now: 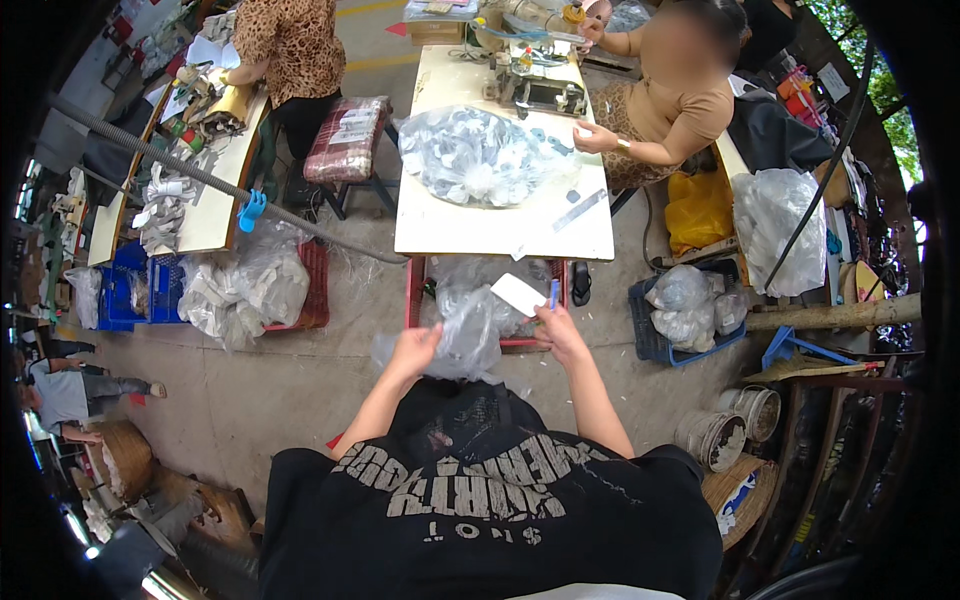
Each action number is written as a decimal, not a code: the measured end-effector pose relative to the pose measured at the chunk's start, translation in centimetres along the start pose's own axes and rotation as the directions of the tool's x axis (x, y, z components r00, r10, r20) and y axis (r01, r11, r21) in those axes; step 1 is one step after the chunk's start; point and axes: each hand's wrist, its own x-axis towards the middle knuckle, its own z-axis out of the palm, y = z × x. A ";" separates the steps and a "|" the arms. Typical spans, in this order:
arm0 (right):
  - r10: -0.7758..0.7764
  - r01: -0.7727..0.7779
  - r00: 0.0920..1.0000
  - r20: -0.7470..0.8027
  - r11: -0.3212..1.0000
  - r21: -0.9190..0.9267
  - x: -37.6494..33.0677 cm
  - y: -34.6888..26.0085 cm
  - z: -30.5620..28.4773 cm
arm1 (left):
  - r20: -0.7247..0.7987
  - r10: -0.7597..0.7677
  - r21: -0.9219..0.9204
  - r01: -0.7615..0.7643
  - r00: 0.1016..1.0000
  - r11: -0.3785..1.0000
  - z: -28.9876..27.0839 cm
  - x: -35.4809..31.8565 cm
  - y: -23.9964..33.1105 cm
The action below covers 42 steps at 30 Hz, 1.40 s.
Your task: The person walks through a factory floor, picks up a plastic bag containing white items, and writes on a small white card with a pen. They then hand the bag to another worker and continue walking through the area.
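Note:
My left hand (414, 350) is closed on the edge of a clear plastic bag (468, 338), which hangs in front of me. To its right, my right hand (562, 334) grips a small white card (518, 295) and, beside it, a blue pen (554, 292) that points upward. Below the near end of the table stands a red crate (414, 290) with more clear bags in it, partly hidden by the tabletop. The bag's lower part lies close to my shirt, and I cannot tell what is inside it.
A white table (430, 235) carries a big clear bag of grey pieces (485, 155) and a machine (545, 92). One person (670, 95) sits at its right; another (290, 50) stands at the left. A dark blue crate (650, 325) and buckets (710, 440) stand to the right.

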 end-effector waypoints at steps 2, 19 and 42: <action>0.081 -0.069 0.980 0.183 0.995 -0.068 -0.3 2.5 1.3 | -0.076 0.018 -0.202 -0.034 0.997 0.979 -0.2 -1.3 2.6; -0.444 0.369 0.891 0.100 0.577 -0.728 1.4 5.9 6.0 | -0.008 0.371 -0.547 -0.315 0.929 0.776 -4.9 -7.5 15.0; -0.394 0.377 0.919 0.005 0.883 0.279 -7.7 -8.8 4.9 | -0.231 0.583 -0.869 -0.434 0.779 0.236 -0.5 -17.3 37.4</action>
